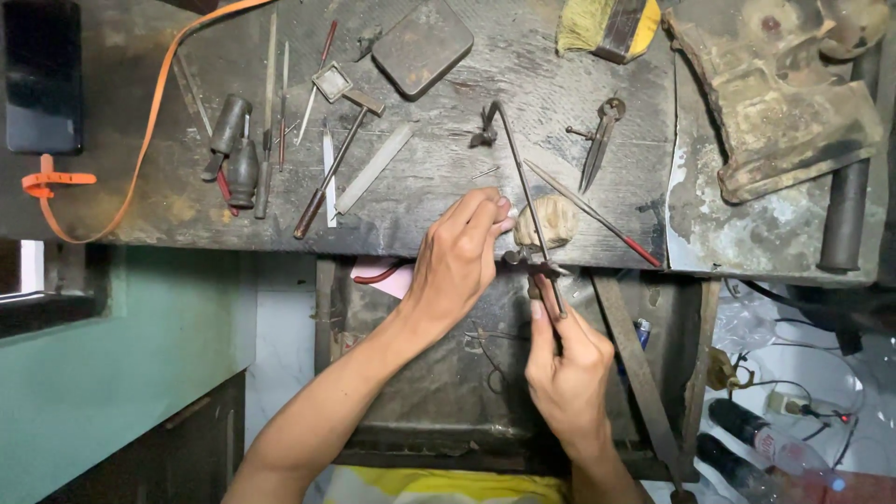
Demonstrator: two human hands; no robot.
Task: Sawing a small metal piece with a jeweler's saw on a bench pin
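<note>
Worn, dark wooden workbench (pixel 523 65), scarred and stained, a pull-out tray (pixel 448 373) hanging under its front edge. You work right at that front edge, near the middle.

Your right hand (pixel 567 373) holds a thin metal saw frame (pixel 527 201) by its lower end, fingers closed tight around the handle; the frame runs up and away across the bench. Your left hand (pixel 457 261) sits just beside it, fingertips pinched together on something tiny against the pale bench peg (pixel 551 219). The piece itself is too small to make out.

The frame looks light and stiff, but its blade is probably thin and snaps easily, so grip at the handle only. The pinched piece likely slips; keep it pressed on the peg.

Towards the left edge: files and gravers (pixel 271 112), a small hammer (pixel 338 140), an orange strap (pixel 140 140), a black phone (pixel 42 75) at the far left corner. A dark flat block (pixel 422 47) and a yellow brush (pixel 609 23) lie along the far edge, dividers (pixel 600 140) right of centre, a rusty metal tool (pixel 784 103) at the right end.
</note>
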